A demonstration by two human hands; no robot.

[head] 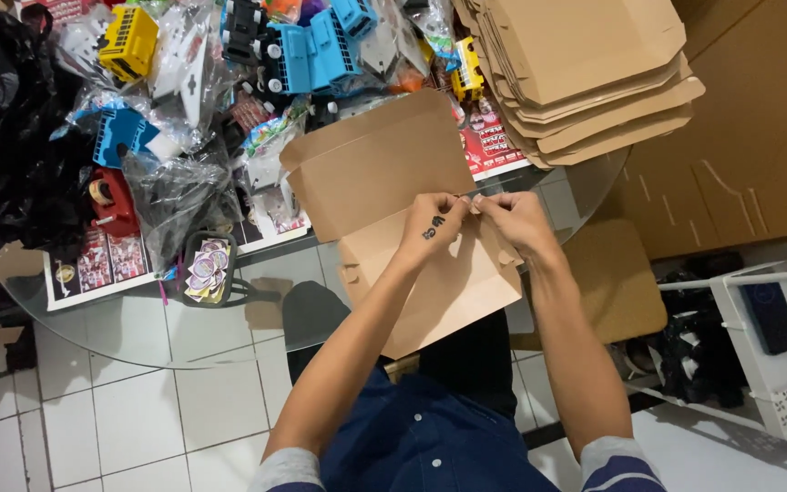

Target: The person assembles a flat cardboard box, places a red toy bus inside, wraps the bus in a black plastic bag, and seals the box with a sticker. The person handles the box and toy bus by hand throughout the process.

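A flat brown cardboard box blank [384, 173] lies partly folded over the edge of a round glass table [138, 337]. Its upper panel stands up and its lower panel [448, 292] hangs toward me. My left hand [432, 226] and my right hand [514, 219] meet at the right side of the fold, fingers pinched on a small cardboard flap. Both hands grip the cardboard.
A stack of flat cardboard blanks [585, 73] sits at the table's back right. Plastic toy vehicles in bags, yellow [127, 41] and blue [311, 50], crowd the back. A red tape dispenser [113, 202], a small tray of round stickers [207, 269] and a black bag [2, 137] lie left. A white rack [776, 346] stands right.
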